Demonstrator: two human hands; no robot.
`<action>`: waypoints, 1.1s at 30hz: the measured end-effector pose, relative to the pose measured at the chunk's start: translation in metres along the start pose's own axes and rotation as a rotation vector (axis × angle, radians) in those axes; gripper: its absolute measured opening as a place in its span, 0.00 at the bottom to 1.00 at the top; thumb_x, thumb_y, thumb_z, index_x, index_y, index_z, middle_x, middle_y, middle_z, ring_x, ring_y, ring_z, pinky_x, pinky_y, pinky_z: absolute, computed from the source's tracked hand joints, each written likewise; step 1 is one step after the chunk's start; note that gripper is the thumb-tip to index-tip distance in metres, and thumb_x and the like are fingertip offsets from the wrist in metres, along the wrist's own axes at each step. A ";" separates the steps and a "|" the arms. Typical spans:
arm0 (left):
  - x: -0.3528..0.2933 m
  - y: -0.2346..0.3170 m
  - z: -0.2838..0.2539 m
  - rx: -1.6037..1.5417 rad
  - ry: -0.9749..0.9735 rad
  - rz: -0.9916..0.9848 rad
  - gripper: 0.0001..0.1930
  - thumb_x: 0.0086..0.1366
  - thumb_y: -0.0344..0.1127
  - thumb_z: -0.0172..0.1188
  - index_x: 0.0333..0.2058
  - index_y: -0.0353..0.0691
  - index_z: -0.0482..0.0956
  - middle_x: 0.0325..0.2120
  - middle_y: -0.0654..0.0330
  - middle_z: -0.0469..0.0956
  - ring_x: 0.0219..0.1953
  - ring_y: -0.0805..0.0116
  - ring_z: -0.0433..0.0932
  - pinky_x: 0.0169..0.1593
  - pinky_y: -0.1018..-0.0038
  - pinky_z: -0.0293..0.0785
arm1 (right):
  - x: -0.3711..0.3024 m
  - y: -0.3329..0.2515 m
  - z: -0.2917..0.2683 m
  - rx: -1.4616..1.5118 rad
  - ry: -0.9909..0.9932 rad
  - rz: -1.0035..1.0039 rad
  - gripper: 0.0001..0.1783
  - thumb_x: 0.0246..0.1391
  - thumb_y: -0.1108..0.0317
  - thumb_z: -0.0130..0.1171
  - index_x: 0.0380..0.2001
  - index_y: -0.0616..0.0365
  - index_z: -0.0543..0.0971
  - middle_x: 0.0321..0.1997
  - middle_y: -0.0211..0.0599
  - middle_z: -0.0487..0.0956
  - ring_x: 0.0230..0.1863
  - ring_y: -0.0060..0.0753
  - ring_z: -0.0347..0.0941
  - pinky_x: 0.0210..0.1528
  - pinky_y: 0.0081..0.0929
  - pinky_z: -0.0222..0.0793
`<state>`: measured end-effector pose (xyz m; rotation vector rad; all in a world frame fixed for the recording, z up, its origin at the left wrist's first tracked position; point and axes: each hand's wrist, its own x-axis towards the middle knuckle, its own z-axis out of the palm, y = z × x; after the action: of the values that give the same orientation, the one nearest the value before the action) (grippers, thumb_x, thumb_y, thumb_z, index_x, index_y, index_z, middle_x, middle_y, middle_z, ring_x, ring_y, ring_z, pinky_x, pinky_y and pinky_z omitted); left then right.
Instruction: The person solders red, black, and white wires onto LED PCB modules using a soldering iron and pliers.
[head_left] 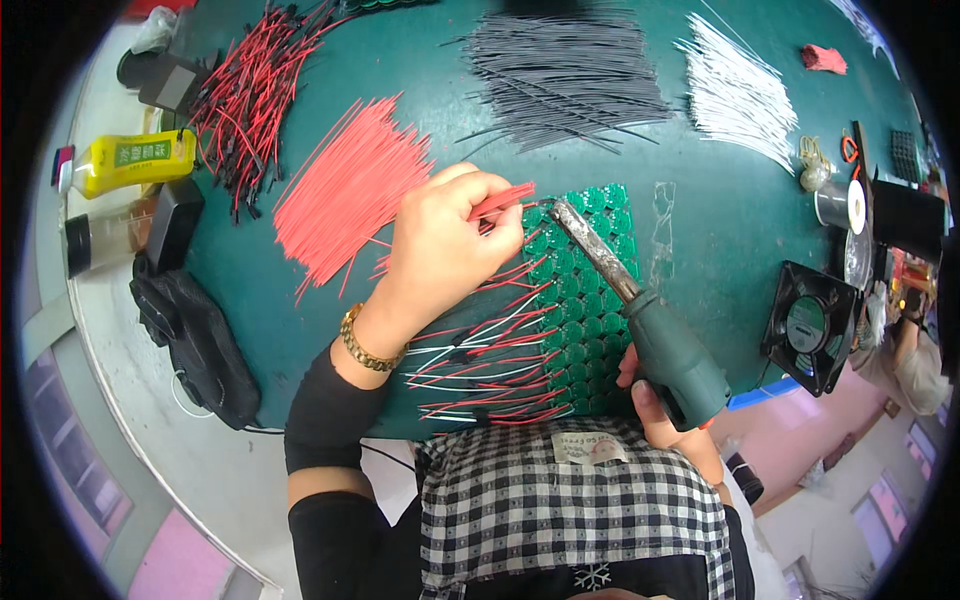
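My left hand (pixel 445 228) pinches a small bundle of red wires (pixel 505 198), whose ends point right toward the upper left corner of a green panel of round circuit boards (pixel 585 320). In my right hand (pixel 655 412) is a green soldering gun (pixel 672 350). Its metal barrel slants up and left over the panel, and the tip is close to the wire ends; whether they touch I cannot tell. Red, white and black wires (pixel 490 375) stick out leftward from the panel's left side, in rows down to its near edge.
Piles of red wires (pixel 350 190), black wires (pixel 565 75) and white wires (pixel 740 90) lie beyond my hands. Red wires with black ends (pixel 255 95) are heaped far left, near a yellow bottle (pixel 135 163). A solder spool (pixel 840 207) and black fan (pixel 812 325) stand right. Another person (pixel 905 350) is beyond.
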<state>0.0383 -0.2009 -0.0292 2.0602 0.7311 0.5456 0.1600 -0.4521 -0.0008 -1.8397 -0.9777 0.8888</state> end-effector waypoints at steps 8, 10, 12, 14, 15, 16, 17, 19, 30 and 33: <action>0.000 0.000 0.000 0.051 -0.001 -0.020 0.05 0.49 0.30 0.63 0.26 0.36 0.80 0.20 0.59 0.74 0.20 0.66 0.74 0.25 0.72 0.69 | -0.014 0.001 -0.001 0.124 0.047 0.101 0.09 0.46 0.68 0.59 0.33 0.58 0.79 0.30 0.36 0.79 0.26 0.33 0.75 0.31 0.27 0.73; -0.001 0.001 0.001 0.024 0.000 0.000 0.04 0.50 0.26 0.64 0.27 0.33 0.80 0.20 0.63 0.73 0.19 0.80 0.67 0.23 0.81 0.62 | -0.015 -0.007 0.000 0.261 0.081 0.136 0.15 0.53 0.62 0.57 0.41 0.59 0.77 0.32 0.34 0.78 0.29 0.27 0.75 0.34 0.27 0.73; -0.002 0.000 0.001 0.025 0.000 -0.001 0.04 0.50 0.26 0.64 0.27 0.33 0.80 0.20 0.63 0.73 0.19 0.80 0.67 0.23 0.81 0.62 | -0.019 -0.002 0.001 0.404 0.117 0.164 0.21 0.54 0.61 0.56 0.48 0.61 0.72 0.35 0.33 0.76 0.32 0.25 0.74 0.37 0.27 0.72; -0.003 -0.002 0.002 0.025 0.000 0.003 0.04 0.51 0.26 0.64 0.27 0.33 0.80 0.20 0.63 0.73 0.19 0.80 0.67 0.23 0.81 0.62 | -0.020 0.006 0.003 0.414 0.092 0.146 0.24 0.54 0.61 0.56 0.51 0.62 0.69 0.38 0.34 0.75 0.33 0.25 0.73 0.39 0.27 0.72; -0.003 -0.002 0.002 0.021 0.007 -0.002 0.04 0.51 0.26 0.64 0.27 0.33 0.80 0.20 0.64 0.73 0.19 0.80 0.67 0.23 0.81 0.62 | -0.019 0.008 0.002 0.429 0.102 0.121 0.24 0.53 0.62 0.57 0.51 0.62 0.69 0.38 0.35 0.75 0.32 0.25 0.73 0.39 0.27 0.72; -0.003 -0.001 0.002 0.019 0.013 -0.007 0.04 0.51 0.26 0.64 0.27 0.33 0.80 0.20 0.64 0.73 0.19 0.80 0.67 0.23 0.80 0.62 | -0.018 0.009 0.002 0.444 0.112 0.095 0.25 0.53 0.62 0.57 0.51 0.63 0.69 0.38 0.36 0.75 0.32 0.25 0.73 0.38 0.26 0.72; -0.003 0.001 0.002 0.018 0.014 -0.006 0.04 0.51 0.26 0.64 0.27 0.33 0.80 0.20 0.64 0.73 0.19 0.80 0.67 0.23 0.80 0.62 | -0.018 0.009 0.000 0.444 0.112 0.094 0.25 0.53 0.62 0.57 0.51 0.63 0.69 0.38 0.36 0.75 0.32 0.25 0.73 0.38 0.26 0.72; -0.002 0.002 0.001 0.049 0.001 -0.047 0.05 0.49 0.30 0.63 0.26 0.36 0.80 0.20 0.59 0.74 0.20 0.67 0.74 0.25 0.73 0.70 | -0.016 0.009 0.000 0.477 0.147 0.069 0.25 0.52 0.63 0.58 0.52 0.64 0.70 0.38 0.37 0.75 0.32 0.25 0.73 0.38 0.26 0.72; 0.007 0.018 -0.047 -0.060 0.140 -0.059 0.11 0.67 0.26 0.54 0.46 0.32 0.78 0.33 0.59 0.81 0.31 0.77 0.77 0.35 0.82 0.74 | -0.022 0.015 -0.002 0.564 0.148 0.072 0.21 0.52 0.66 0.58 0.49 0.63 0.72 0.37 0.38 0.77 0.32 0.25 0.74 0.37 0.25 0.72; -0.005 0.029 -0.029 -0.132 0.097 -0.117 0.06 0.63 0.25 0.58 0.39 0.31 0.79 0.31 0.62 0.80 0.29 0.80 0.76 0.34 0.84 0.73 | -0.027 0.013 -0.002 0.503 0.109 0.091 0.16 0.52 0.67 0.58 0.44 0.62 0.75 0.35 0.37 0.78 0.31 0.25 0.75 0.35 0.25 0.73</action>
<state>0.0251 -0.2006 0.0097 1.8665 0.8446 0.6139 0.1538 -0.4806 -0.0065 -1.4891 -0.5411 0.9742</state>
